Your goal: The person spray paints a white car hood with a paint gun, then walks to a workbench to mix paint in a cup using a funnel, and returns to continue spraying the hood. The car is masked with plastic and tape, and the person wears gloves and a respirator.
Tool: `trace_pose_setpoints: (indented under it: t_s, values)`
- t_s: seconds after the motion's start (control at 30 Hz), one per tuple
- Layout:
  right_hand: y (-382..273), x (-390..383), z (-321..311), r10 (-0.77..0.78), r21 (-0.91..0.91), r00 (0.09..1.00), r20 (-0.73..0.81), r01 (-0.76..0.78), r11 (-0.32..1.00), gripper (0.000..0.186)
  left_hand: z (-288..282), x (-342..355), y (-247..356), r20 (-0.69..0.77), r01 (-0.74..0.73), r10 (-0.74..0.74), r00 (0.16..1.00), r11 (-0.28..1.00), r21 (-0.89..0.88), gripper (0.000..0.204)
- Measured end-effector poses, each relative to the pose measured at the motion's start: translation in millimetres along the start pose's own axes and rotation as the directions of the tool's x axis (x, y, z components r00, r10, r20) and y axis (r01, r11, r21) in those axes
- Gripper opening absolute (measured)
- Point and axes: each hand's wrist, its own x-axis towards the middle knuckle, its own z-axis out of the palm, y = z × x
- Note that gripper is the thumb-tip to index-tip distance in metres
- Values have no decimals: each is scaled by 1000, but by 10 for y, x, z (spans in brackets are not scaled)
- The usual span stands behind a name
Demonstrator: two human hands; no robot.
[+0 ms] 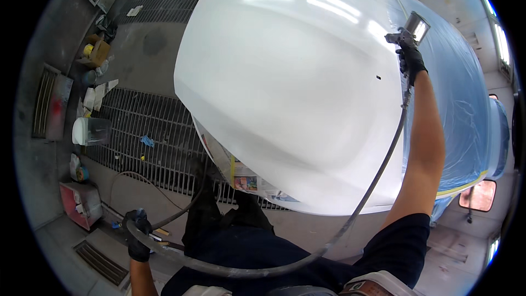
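My right hand (411, 57), in a black glove, is closed round the grip of a spray gun (406, 37) with a metal cup (417, 26) on top. The gun is over the far right edge of a white car hood (285, 87), beside blue plastic film. From the gun's lower end a grey air hose (378, 175) hangs down and loops across in front of my body. At the lower left my left hand (139, 235), also black-gloved, is closed round that hose, away from the hood.
Blue masking film (449, 98) covers the car right of the hood. Newspaper masking (246, 181) shows under its near edge. Floor grating (142, 126) lies at left, with a clear plastic container (92, 131), a cardboard box (97, 50) and a red-sided box (81, 204) along the wall.
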Motion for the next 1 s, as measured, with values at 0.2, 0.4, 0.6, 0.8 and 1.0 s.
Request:
trace_pose_setpoints:
  t_s: [0.2, 0.4, 0.6, 0.8, 1.0]
  values:
    - [392, 185, -680, -27, -86, 982, -185, 11, 996, 41, 631, -347, 284, -40, 59, -53, 998, 984, 170, 10]
    - [743, 628, -1248, -133, -371, 919, -372, -16, 929, 52, 628, -288, 187, -19, 14, -9, 1000, 962, 273, 7]
    - [215, 179, 58, -47, -174, 980, -191, 14, 985, 40, -132, -207, 11, -51, 64, -53, 997, 969, 239, 6]
    - [-429, -360, 1288, -352, -12, 932, -83, 352, 936, 47, -519, -155, 189, -101, -16, 55, 993, 937, 350, 12]
    - [-1123, -942, 2546, -131, -123, 985, 113, 145, 982, 38, -1186, -174, 69, -298, 60, -58, 953, 998, -2, 9]
